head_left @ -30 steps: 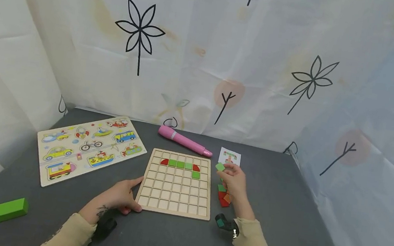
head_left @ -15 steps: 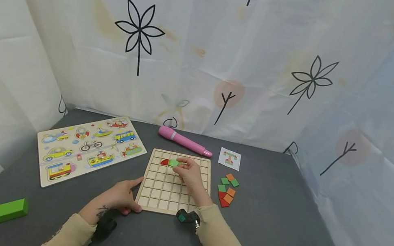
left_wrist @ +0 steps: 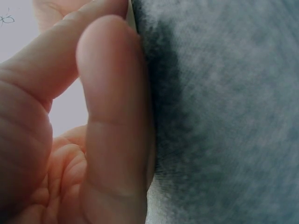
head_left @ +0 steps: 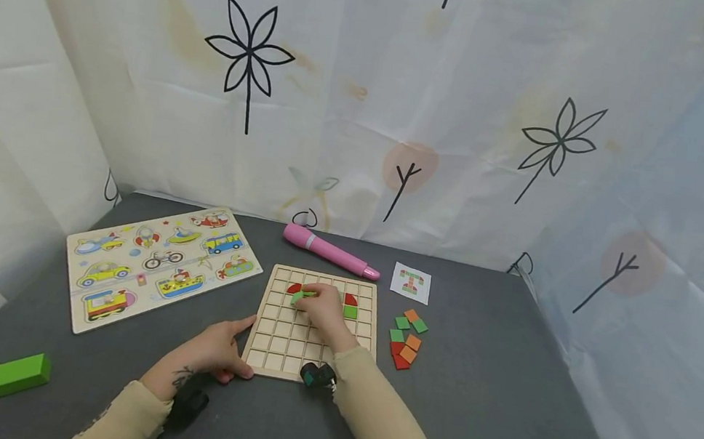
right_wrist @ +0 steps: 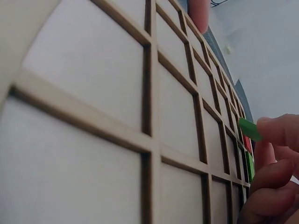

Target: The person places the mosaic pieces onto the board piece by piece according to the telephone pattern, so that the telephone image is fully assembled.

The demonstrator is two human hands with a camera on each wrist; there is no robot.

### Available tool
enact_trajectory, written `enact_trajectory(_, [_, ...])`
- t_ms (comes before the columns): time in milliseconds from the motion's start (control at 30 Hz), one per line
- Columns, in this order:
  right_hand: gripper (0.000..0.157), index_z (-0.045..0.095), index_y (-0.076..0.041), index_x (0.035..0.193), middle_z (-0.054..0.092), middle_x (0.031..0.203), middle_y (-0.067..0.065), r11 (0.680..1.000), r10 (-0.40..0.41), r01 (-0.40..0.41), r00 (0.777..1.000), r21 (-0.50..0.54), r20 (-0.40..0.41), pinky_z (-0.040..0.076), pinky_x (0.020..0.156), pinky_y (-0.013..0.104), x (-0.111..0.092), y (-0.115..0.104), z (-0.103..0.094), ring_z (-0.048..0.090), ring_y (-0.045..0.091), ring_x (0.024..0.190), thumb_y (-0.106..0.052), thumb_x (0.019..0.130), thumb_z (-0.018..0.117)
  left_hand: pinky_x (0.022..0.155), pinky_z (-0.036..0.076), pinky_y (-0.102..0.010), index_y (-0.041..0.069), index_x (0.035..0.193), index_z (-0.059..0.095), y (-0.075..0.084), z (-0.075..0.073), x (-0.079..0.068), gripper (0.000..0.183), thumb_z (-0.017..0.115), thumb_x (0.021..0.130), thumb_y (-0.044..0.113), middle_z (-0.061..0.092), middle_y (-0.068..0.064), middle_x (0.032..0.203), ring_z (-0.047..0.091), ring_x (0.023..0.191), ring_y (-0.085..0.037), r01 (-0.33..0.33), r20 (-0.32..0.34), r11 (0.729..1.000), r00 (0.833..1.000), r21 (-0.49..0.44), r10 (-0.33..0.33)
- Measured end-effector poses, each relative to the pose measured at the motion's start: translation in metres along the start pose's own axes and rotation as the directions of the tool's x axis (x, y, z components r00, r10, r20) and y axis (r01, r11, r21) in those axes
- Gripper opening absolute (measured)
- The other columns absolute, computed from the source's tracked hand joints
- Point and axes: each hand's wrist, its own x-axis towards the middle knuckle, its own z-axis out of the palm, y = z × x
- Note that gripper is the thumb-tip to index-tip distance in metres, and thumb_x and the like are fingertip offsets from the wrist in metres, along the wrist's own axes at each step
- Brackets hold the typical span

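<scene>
Green tile [head_left: 297, 298] is being pinched at a tilt by the right hand's [head_left: 322, 311] thumb and finger over the grid board [head_left: 294, 346], just below the red piece [head_left: 294, 288] towards its far left corner. Placing seems the step in hand; the next move probably calls for levelling the tile into a cell and letting go. The left hand [head_left: 211, 349], thumb and forefinger spread, is touching the board's left edge and near left corner, gripping nothing. Compared with half a second ago, the tile is hanging slightly nearer the person and further left.
</scene>
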Motion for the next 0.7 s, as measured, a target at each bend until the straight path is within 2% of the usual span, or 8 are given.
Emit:
enact_trajectory(200, [0.032,0.067,-0.006,0.112,0.063,0.111,0.008,0.992,0.002,-0.002,1.000,-0.125,0.002,0.048,0.067,0.024,0.003,-0.002,0.004,0.054,0.013,0.083,-0.010,0.080,0.070,0.044,0.047,-0.028,0.012,0.147,0.026,0.000,0.000,0.001,0.106,0.087,0.060,0.012,0.054,-0.007,0.056,0.049,0.041,-0.013,0.001,0.000,1.000,1.000,-0.004,-0.001])
enact_trajectory(433, [0.032,0.068,-0.007,0.111,0.062,0.116,0.009,0.978,-0.013,0.017,1.000,-0.210,0.020,0.043,0.064,0.022,0.005,-0.005,0.008,0.052,0.012,0.074,-0.007,0.079,0.070,0.044,0.047,-0.028,0.012,0.147,0.026,-0.001,0.000,0.001,0.106,0.087,0.059,0.012,0.054,-0.007,0.056,0.049,0.041,-0.013,-0.003,0.001,1.000,1.000,-0.006,0.003])
enact_trajectory(600, [0.035,0.066,-0.007,0.113,0.063,0.102,0.009,0.987,-0.010,0.015,0.999,-0.162,0.031,0.044,0.060,0.023,0.001,-0.009,0.004,0.053,0.012,0.072,-0.007,0.078,0.070,0.044,0.047,-0.028,0.012,0.147,0.026,-0.001,0.000,0.001,0.106,0.087,0.060,0.012,0.054,-0.007,0.057,0.049,0.041,-0.013,-0.005,0.004,1.000,1.000,-0.008,0.005])
enact_trajectory(700, [0.038,0.064,-0.005,0.116,0.060,0.090,0.008,0.997,-0.026,0.028,0.999,-0.069,0.029,0.043,0.059,0.024,-0.002,-0.012,-0.004,0.052,0.014,0.070,-0.007,0.079,0.070,0.045,0.047,-0.028,0.012,0.147,0.026,0.000,-0.001,0.000,0.106,0.086,0.060,0.013,0.054,-0.007,0.057,0.049,0.042,-0.013,-0.002,0.006,1.000,1.000,-0.006,0.002])
